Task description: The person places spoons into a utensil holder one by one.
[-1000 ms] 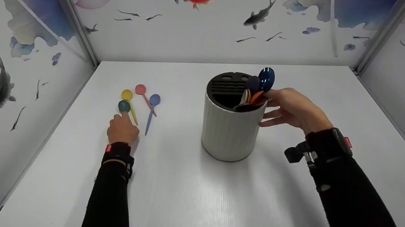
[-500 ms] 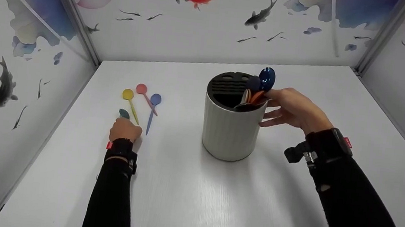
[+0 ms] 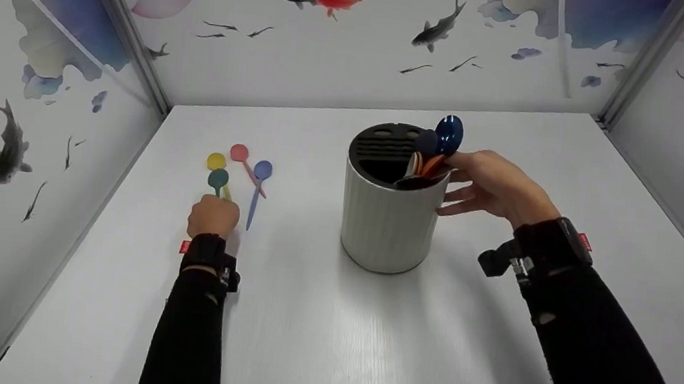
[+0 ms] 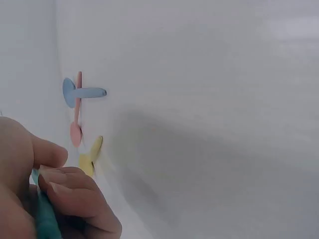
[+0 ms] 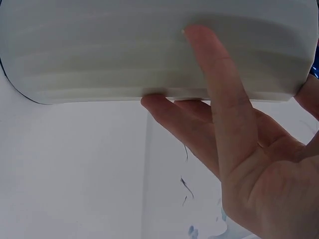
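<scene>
Left fingers first: the left hand was curled tight round the handle of the green spoon, thumb and fingertips almost meeting; most of the handle was hidden. To hold it well, we'd have wanted a firm grip so the handle couldn't roll, with the bowl kept clear of the yellow spoon just behind it. The green bowl poked out past the knuckles, pointing away from the person; we read the long axis as running roughly along the forearm, toward the back wall. We couldn't tell its tilt. It sat on the left of the white table, near the pink spoon and the blue spoon, whose handles crossed. The right hand held nothing in a closed grip: fingers spread, tips touching the upright utensil holder. We judged light pressure best there, so the holder wouldn't slide. Dark-blue and orange utensils stuck out of its top.
</scene>
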Tool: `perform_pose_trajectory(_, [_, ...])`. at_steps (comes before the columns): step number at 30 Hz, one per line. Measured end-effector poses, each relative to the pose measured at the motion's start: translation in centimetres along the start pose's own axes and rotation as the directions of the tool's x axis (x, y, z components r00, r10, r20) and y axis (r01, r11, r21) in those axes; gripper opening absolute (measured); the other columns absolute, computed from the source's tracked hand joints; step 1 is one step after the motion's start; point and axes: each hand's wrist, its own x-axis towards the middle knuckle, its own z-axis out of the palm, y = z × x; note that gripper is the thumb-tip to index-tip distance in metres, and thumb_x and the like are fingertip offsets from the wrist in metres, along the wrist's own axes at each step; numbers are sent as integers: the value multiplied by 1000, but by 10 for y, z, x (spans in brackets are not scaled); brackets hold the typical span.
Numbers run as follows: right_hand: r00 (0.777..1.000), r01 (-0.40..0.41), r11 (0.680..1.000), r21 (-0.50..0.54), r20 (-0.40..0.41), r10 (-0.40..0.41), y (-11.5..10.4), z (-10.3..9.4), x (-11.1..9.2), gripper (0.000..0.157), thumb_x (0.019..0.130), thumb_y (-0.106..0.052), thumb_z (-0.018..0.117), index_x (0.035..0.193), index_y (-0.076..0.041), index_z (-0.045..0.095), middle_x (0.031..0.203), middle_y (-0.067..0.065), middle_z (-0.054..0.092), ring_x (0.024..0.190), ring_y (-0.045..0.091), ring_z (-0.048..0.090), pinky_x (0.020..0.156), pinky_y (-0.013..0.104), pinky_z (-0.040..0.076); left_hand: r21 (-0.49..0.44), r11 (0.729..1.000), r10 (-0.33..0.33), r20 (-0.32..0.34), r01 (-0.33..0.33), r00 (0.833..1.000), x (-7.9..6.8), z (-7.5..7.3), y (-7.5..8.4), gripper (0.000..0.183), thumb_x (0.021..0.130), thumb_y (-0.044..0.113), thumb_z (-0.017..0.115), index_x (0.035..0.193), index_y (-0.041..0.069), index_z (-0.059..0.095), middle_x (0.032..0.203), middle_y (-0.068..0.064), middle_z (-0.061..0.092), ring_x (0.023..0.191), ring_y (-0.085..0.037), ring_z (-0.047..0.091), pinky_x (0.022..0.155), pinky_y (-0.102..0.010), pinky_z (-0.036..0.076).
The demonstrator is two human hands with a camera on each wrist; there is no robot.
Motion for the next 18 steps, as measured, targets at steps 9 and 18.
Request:
perform_pose_trajectory(9, [1000, -17, 1000, -13, -11, 17, 1, 0, 0, 50, 101, -35, 60, 134, 3, 56, 141, 24, 52, 108, 41, 69, 86, 49, 58, -331, 927, 143, -124, -177, 982, -2, 11, 18, 25, 97, 19, 51, 76, 6, 52, 70, -4, 45, 66, -21, 44, 57, -33, 33])
perform_pose_trajectory(18, [1000, -20, 1000, -1, -4, 20, 0, 0, 0, 49, 102, -36, 59, 134, 2, 56, 140, 22, 52, 111, 42, 67, 87, 49, 58, -528, 667, 355, -396, -526, 847, -15, 17, 46, 42, 92, 10, 58, 54, 13, 41, 49, 3, 41, 48, -12, 36, 45, -27, 24])
